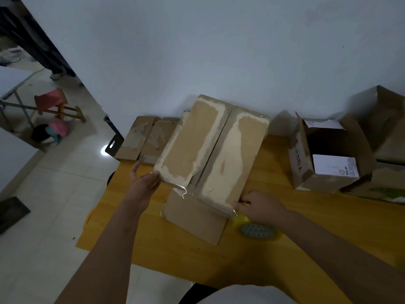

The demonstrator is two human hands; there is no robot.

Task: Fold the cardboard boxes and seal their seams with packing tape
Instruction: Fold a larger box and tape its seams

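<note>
We take the folded cardboard box (210, 150) as our landmark: it stands on the yellow table (306, 216), its taped face tilted up toward us, with the seam (215, 148) between the two flaps running down its middle. Our left hand (143, 183) presses against the box's near-left corner, fingers fairly straight, steadying it and holding nothing else. Our right hand (260, 205) is at the box's near-right corner, curled over the packing tape roll (256, 227), which sits just beside and below that corner. A clear strip of tape (182, 189) hangs wrinkled along the box's near edge; whether it is still joined to the roll we cannot tell in this dim view.

We judge the step in hand to be laying tape along an edge seam. To do it well, we should keep the left hand bracing the box so it does not slide, draw the tape taut before it touches card, and smooth it from one end so the loose curl flattens instead of creasing. The torn paper already on the face may grip poorly, so firm pressing matters.

Behind the box to the left lies a flattened carton (144, 139); to its right, well apart, an open box (328, 154).
</note>
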